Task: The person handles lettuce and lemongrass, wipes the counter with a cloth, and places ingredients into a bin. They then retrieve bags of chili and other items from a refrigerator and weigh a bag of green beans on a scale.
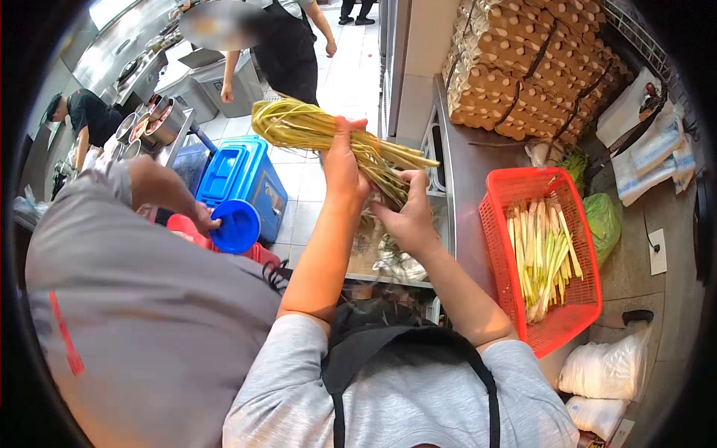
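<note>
A bundle of long yellow-green stalks (299, 125) is held up in front of me, its leafy, folded end at the left and its pale tips at the right. My left hand (345, 164) is wrapped round the middle of the bundle. My right hand (409, 216) is closed on the lower strands hanging under it, near the tips. To the right, a red plastic basket (545, 336) holds several loose pale green and white stalks (544, 254).
Egg trays (530, 75) are stacked at the back right. A green bag (602, 224) lies beside the basket. A co-worker at the left holds a blue lid (236, 226) near a blue bin (239, 175). Another person stands ahead; one more works at far left.
</note>
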The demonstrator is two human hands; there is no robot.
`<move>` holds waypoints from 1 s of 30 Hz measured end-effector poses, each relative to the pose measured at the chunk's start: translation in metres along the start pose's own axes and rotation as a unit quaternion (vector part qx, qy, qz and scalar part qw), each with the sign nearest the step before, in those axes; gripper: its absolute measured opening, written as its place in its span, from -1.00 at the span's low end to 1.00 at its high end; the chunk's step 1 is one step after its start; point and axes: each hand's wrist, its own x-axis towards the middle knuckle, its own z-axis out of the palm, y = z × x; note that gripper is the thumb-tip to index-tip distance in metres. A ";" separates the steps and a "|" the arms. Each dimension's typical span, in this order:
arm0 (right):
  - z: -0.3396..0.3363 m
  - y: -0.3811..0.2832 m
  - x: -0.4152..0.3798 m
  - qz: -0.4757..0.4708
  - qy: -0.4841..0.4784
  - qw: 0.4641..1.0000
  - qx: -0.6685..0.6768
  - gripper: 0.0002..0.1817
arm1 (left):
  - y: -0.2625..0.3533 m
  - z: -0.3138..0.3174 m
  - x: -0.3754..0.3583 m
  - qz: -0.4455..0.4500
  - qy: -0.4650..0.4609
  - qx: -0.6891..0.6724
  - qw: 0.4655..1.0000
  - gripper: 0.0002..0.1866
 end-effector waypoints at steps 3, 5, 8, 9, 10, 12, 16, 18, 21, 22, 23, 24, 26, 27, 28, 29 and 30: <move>0.014 0.007 -0.010 0.121 0.000 0.958 0.259 -0.41 | 0.001 -0.008 -0.003 -0.009 -0.014 -0.075 0.997 -0.74; 0.012 0.007 -0.010 0.144 -0.080 0.944 0.286 -0.43 | 0.005 -0.010 -0.007 0.000 -0.010 -0.101 0.995 -0.75; 0.017 0.012 -0.011 0.182 -0.197 0.918 0.292 -0.59 | 0.022 -0.024 -0.019 -0.015 -0.072 -0.155 0.985 -0.77; 0.018 0.016 -0.011 0.194 -0.229 0.910 0.286 -0.66 | 0.025 -0.031 -0.016 -0.010 -0.069 -0.189 0.979 -0.78; 0.020 0.021 -0.013 0.205 -0.259 0.902 0.279 -0.73 | 0.030 -0.036 -0.017 -0.019 -0.077 -0.203 0.976 -0.77; 0.024 0.015 -0.022 0.203 -0.266 0.908 0.250 -0.78 | 0.042 -0.041 -0.022 -0.041 -0.095 -0.233 0.967 -0.76; 0.027 0.032 -0.040 0.182 -0.316 0.912 0.188 -0.65 | 0.066 -0.049 -0.027 -0.059 -0.137 -0.309 0.940 -0.74; 0.029 0.033 -0.054 0.220 -0.266 0.924 0.163 -0.55 | 0.073 -0.048 -0.033 -0.096 -0.129 -0.343 0.926 -0.72; 0.018 0.039 -0.055 0.276 -0.264 0.896 0.226 -0.42 | 0.078 -0.046 -0.046 -0.166 -0.160 -0.395 0.889 -0.69; 0.008 0.046 -0.052 0.204 -0.284 0.925 0.146 -0.51 | 0.078 -0.047 -0.049 -0.184 -0.169 -0.413 0.876 -0.66; -0.001 0.052 -0.049 0.131 -0.292 0.946 0.062 -0.59 | 0.080 -0.044 -0.054 -0.209 -0.183 -0.410 0.869 -0.65; -0.013 0.048 -0.039 -0.007 -0.299 0.948 -0.107 -0.71 | 0.082 -0.041 -0.059 -0.232 -0.198 -0.407 0.861 -0.64; -0.039 0.045 -0.022 -0.270 -0.228 0.835 -0.421 -0.79 | 0.084 -0.039 -0.064 -0.249 -0.234 -0.404 0.849 -0.62; -0.046 0.037 -0.015 -0.354 -0.173 0.819 -0.417 -0.77 | 0.084 -0.037 -0.064 -0.258 -0.252 -0.401 0.842 -0.61; -0.052 0.025 -0.009 -0.434 -0.118 0.794 -0.409 -0.74 | 0.083 -0.035 -0.063 -0.260 -0.269 -0.380 0.846 -0.60; -0.058 0.020 -0.006 -0.458 -0.088 0.771 -0.434 -0.71 | 0.081 -0.033 -0.063 -0.264 -0.286 -0.357 0.849 -0.60; -0.064 0.020 -0.005 -0.474 -0.073 0.754 -0.450 -0.71 | 0.080 -0.031 -0.061 -0.269 -0.303 -0.333 0.851 -0.59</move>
